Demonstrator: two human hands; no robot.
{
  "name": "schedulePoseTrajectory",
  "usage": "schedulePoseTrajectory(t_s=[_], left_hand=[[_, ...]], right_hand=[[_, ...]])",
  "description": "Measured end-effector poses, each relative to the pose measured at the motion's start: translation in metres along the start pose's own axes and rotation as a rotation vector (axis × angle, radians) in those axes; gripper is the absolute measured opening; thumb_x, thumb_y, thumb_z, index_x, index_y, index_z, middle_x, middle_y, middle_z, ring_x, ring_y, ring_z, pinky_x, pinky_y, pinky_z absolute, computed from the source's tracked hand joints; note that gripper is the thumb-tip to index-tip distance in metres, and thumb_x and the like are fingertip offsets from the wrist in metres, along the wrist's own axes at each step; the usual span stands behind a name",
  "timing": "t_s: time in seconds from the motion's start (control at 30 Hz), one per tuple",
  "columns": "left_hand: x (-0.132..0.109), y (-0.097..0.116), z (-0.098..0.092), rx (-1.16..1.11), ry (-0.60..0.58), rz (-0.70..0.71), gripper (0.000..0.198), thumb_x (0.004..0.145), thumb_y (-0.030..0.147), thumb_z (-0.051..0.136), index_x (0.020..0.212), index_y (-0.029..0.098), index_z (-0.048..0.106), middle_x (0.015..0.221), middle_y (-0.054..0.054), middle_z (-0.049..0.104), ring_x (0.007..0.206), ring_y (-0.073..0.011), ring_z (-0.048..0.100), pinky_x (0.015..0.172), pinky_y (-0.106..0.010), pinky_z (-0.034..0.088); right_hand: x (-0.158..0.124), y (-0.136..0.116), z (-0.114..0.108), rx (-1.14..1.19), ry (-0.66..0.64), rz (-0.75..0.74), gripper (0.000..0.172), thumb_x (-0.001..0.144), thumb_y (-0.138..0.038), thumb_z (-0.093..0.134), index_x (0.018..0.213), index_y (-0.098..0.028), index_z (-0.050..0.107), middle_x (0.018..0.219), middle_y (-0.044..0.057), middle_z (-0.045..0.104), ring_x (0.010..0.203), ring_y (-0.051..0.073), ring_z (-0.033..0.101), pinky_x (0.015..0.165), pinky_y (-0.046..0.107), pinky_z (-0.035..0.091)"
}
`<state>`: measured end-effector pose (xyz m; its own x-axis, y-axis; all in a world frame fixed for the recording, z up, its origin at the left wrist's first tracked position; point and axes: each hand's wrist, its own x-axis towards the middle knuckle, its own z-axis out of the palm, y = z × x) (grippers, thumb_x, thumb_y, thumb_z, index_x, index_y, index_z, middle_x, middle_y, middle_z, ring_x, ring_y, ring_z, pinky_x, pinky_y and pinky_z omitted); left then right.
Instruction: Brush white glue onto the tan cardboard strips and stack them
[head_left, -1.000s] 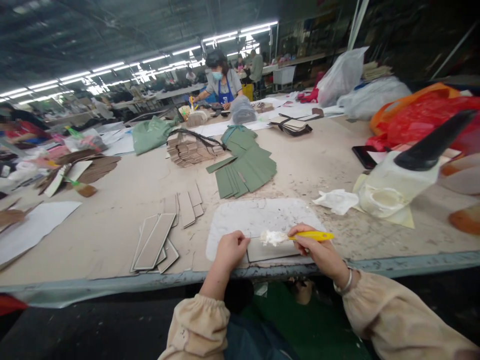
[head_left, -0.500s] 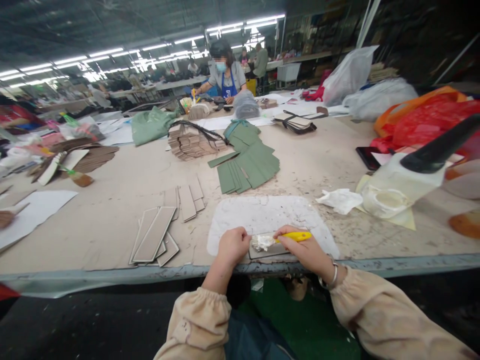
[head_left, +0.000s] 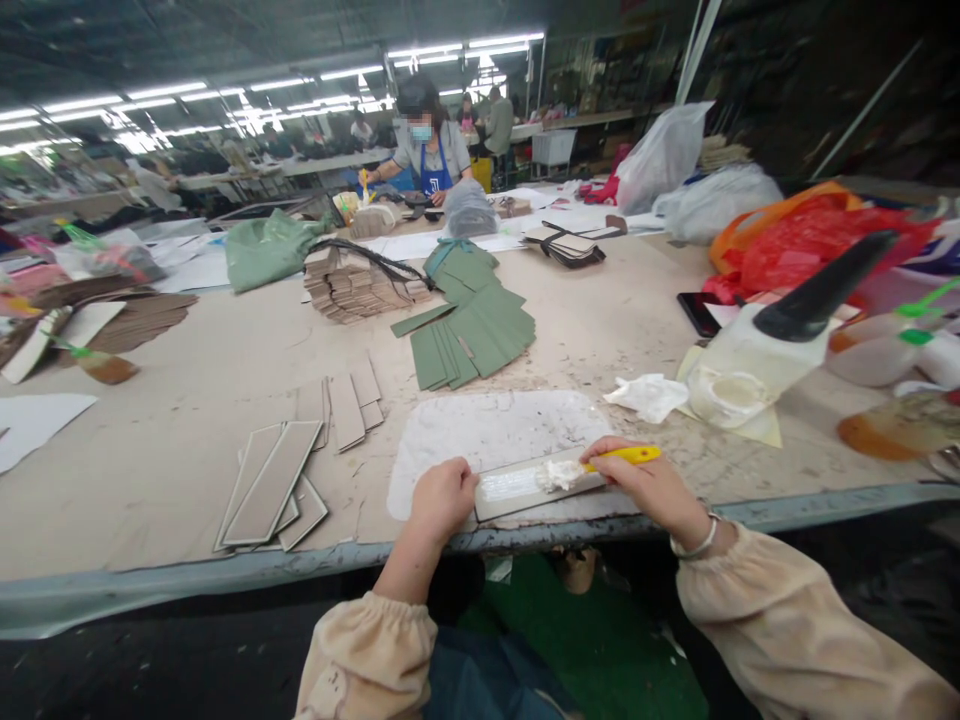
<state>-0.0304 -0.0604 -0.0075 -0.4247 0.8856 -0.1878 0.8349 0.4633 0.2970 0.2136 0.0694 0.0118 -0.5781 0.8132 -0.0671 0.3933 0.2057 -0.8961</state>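
My right hand (head_left: 637,482) is closed around a yellow-handled brush (head_left: 634,455), whose bristles are thick with white paste. The brush head rests on a flat grey rectangular panel (head_left: 517,507) near the table's front edge. A wet white streak covers the panel's left and middle part. At the panel's left end, my left hand (head_left: 444,497) pinches its edge between thumb and fingers. Beneath the panel lies a pale, stained work sheet (head_left: 450,425). To the left, several grey panels with light borders (head_left: 274,485) lie in an overlapping pile.
Green strips (head_left: 472,335) fan out beyond the sheet, beside a tied bundle of tan pieces (head_left: 360,285). On the right stand a cut-open white jug (head_left: 750,365), crumpled tissue (head_left: 649,397), a phone (head_left: 697,314) and glue bottles (head_left: 874,355). A co-worker (head_left: 431,150) works across the table.
My right hand has drawn the brush rightward along the panel, leaving a white streak behind it. My left hand stays at the panel's left end. The whole view has shifted slightly.
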Motion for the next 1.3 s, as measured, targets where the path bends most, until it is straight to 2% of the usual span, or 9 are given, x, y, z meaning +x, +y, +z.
schedulePoseTrajectory(t_s=[0.23, 0.37, 0.5, 0.6, 0.73, 0.83, 0.93, 1.1, 1.3], left_hand=[[0.000, -0.001, 0.001, -0.009, -0.005, 0.009, 0.018, 0.084, 0.028, 0.047, 0.075, 0.019, 0.061, 0.075, -0.006, 0.066, 0.072, -0.0192, 0.058, 0.062, -0.027, 0.034], [0.000, -0.001, -0.001, -0.024, -0.007, 0.003, 0.018, 0.083, 0.028, 0.048, 0.074, 0.019, 0.061, 0.074, -0.005, 0.066, 0.073, -0.0197, 0.059, 0.062, -0.027, 0.034], [0.001, -0.001, -0.002, -0.044, -0.013, -0.004, 0.017, 0.083, 0.028, 0.050, 0.073, 0.019, 0.061, 0.073, -0.005, 0.066, 0.074, -0.0191, 0.060, 0.062, -0.027, 0.034], [0.002, -0.002, -0.002, -0.053, -0.020, -0.004, 0.017, 0.082, 0.028, 0.051, 0.073, 0.019, 0.062, 0.073, -0.004, 0.066, 0.073, -0.0186, 0.060, 0.062, -0.027, 0.034], [0.003, -0.003, -0.001, -0.060, -0.027, 0.008, 0.018, 0.082, 0.029, 0.051, 0.072, 0.020, 0.062, 0.074, -0.004, 0.066, 0.073, -0.0183, 0.059, 0.062, -0.026, 0.034], [0.003, -0.004, 0.000, -0.064, -0.025, 0.013, 0.019, 0.082, 0.030, 0.050, 0.072, 0.021, 0.063, 0.073, -0.003, 0.067, 0.071, -0.0181, 0.058, 0.062, -0.026, 0.035], [0.004, -0.005, 0.002, -0.066, -0.025, 0.016, 0.018, 0.082, 0.030, 0.050, 0.074, 0.020, 0.063, 0.073, -0.004, 0.067, 0.071, -0.0177, 0.058, 0.062, -0.025, 0.034], [0.004, -0.006, 0.004, -0.058, -0.023, 0.012, 0.018, 0.081, 0.027, 0.050, 0.072, 0.019, 0.063, 0.071, -0.004, 0.066, 0.068, -0.0178, 0.057, 0.061, -0.025, 0.034], [0.003, -0.005, 0.001, -0.061, -0.020, 0.017, 0.018, 0.080, 0.028, 0.050, 0.069, 0.020, 0.062, 0.068, -0.003, 0.064, 0.068, -0.0178, 0.057, 0.060, -0.026, 0.032]], right_hand=[[0.000, 0.012, -0.031, -0.048, 0.172, 0.049, 0.019, 0.072, -0.034, 0.056, 0.073, -0.019, 0.067, 0.059, 0.000, 0.056, 0.054, 0.014, 0.049, 0.054, 0.028, 0.038], [-0.004, 0.014, -0.034, -0.010, 0.179, 0.027, 0.017, 0.073, -0.034, 0.057, 0.074, -0.019, 0.066, 0.063, 0.000, 0.057, 0.056, 0.013, 0.049, 0.054, 0.027, 0.039], [-0.008, 0.005, -0.014, 0.178, 0.119, 0.015, 0.022, 0.076, -0.037, 0.055, 0.080, -0.018, 0.064, 0.056, -0.001, 0.051, 0.050, 0.011, 0.044, 0.046, 0.025, 0.034], [-0.008, -0.011, 0.013, 0.253, -0.031, 0.017, 0.023, 0.078, -0.036, 0.053, 0.082, -0.016, 0.064, 0.055, -0.002, 0.048, 0.048, 0.010, 0.043, 0.045, 0.024, 0.032], [-0.005, -0.027, 0.045, 0.279, -0.175, 0.004, 0.019, 0.077, -0.031, 0.052, 0.080, -0.017, 0.065, 0.051, -0.003, 0.047, 0.047, 0.009, 0.042, 0.046, 0.023, 0.033], [-0.002, -0.029, 0.059, 0.253, -0.213, -0.013, 0.018, 0.077, -0.029, 0.052, 0.080, -0.018, 0.066, 0.051, -0.003, 0.047, 0.047, 0.010, 0.042, 0.046, 0.023, 0.033], [0.000, -0.026, 0.065, 0.194, -0.220, -0.070, 0.017, 0.077, -0.027, 0.052, 0.080, -0.019, 0.067, 0.058, -0.002, 0.055, 0.054, 0.011, 0.048, 0.051, 0.023, 0.037], [0.001, -0.025, 0.052, 0.107, -0.211, -0.174, 0.015, 0.076, -0.023, 0.053, 0.076, -0.019, 0.068, 0.076, 0.001, 0.066, 0.073, 0.015, 0.057, 0.069, 0.026, 0.043], [-0.004, -0.021, 0.023, 0.172, -0.104, -0.067, 0.016, 0.077, -0.027, 0.053, 0.076, -0.018, 0.066, 0.058, -0.002, 0.053, 0.052, 0.011, 0.046, 0.051, 0.024, 0.035]])
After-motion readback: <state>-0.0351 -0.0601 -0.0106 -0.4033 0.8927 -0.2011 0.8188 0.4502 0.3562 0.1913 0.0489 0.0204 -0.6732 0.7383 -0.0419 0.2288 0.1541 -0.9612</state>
